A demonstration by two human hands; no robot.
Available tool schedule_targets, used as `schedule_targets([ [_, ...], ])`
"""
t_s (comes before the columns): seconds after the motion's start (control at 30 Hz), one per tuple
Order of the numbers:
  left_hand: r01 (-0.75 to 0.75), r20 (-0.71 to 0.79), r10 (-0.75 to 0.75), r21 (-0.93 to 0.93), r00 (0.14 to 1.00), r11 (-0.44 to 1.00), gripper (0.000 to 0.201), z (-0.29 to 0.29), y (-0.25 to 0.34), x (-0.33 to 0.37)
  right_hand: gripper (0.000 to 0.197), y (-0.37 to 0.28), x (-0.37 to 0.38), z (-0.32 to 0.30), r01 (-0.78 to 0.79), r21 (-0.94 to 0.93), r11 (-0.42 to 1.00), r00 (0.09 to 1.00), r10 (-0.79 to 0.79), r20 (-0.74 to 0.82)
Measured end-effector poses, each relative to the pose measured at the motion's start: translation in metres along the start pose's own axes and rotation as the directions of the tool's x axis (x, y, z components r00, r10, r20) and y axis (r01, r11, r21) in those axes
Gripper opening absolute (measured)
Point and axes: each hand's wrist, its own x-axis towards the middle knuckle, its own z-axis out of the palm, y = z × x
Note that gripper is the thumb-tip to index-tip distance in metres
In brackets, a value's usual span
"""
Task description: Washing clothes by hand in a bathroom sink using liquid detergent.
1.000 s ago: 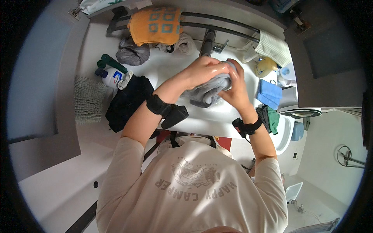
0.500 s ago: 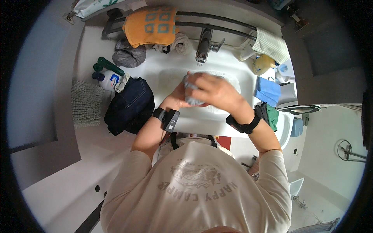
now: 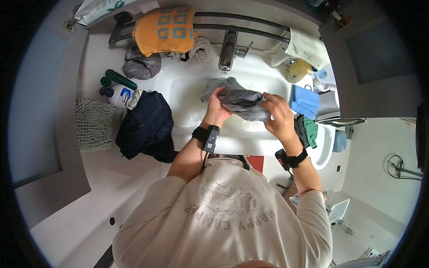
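Note:
A wet-looking grey cloth [image 3: 239, 99] is spread between my two hands above the white sink basin [image 3: 187, 96]. My left hand [image 3: 217, 108] grips its left part, thumb on top and the fingers hidden under the fabric. At the cloth's right end, my right hand [image 3: 278, 114] pinches the edge between thumb and fingers. A darker fold runs across the cloth's middle. Behind it stands the metal faucet [image 3: 228, 51], with no water seen running. Whitish suds lie in the basin.
Dark blue jeans [image 3: 145, 123] lie on the left rim, beside a white bottle [image 3: 119, 94] and a green cylinder [image 3: 120, 79]. An orange towel [image 3: 165, 31] hangs on the rail. Right of the basin are blue cloths [image 3: 304, 102] and a yellow bottle [image 3: 298, 70].
The grey cloth was bunched between my hands, the right over the left. Now it is opened out, and my right hand has moved right, drawing its end away from my left.

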Motion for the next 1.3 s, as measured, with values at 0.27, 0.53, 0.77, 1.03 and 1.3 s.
schedule_targets([
  [0.27, -0.089, 0.075, 0.074, 0.217, 0.994, 0.972, 0.018, 0.003, 0.015, -0.005, 0.033, 0.030, -0.037, 0.086, -0.850, 0.516, 0.102, 0.389, 0.782, 0.487],
  [0.53, -0.222, 0.252, 0.113, 0.461, 0.961, 0.859, 0.015, 0.000, 0.036, 0.001, 0.024, 0.026, -0.036, 0.141, -0.791, 0.194, -0.580, 0.093, 0.199, 0.976],
  [0.77, -0.246, 0.117, 0.217, 0.452, 0.969, 0.857, 0.018, 0.003, 0.046, -0.002, 0.027, 0.009, -0.022, 0.136, -0.723, 0.047, -0.690, -0.002, 0.071, 0.997],
  [1.03, -0.306, -0.177, 0.359, 0.266, 0.917, 0.914, 0.016, 0.007, 0.055, 0.006, 0.064, -0.025, -0.011, 0.085, -0.668, 0.495, 0.556, 0.744, 0.510, 0.431],
  [1.3, -0.229, -0.159, 0.270, 0.236, 0.949, 0.944, 0.021, 0.019, 0.039, -0.014, 0.068, -0.012, 0.004, 0.115, -0.507, 0.323, 0.799, 0.862, 0.480, 0.165],
])
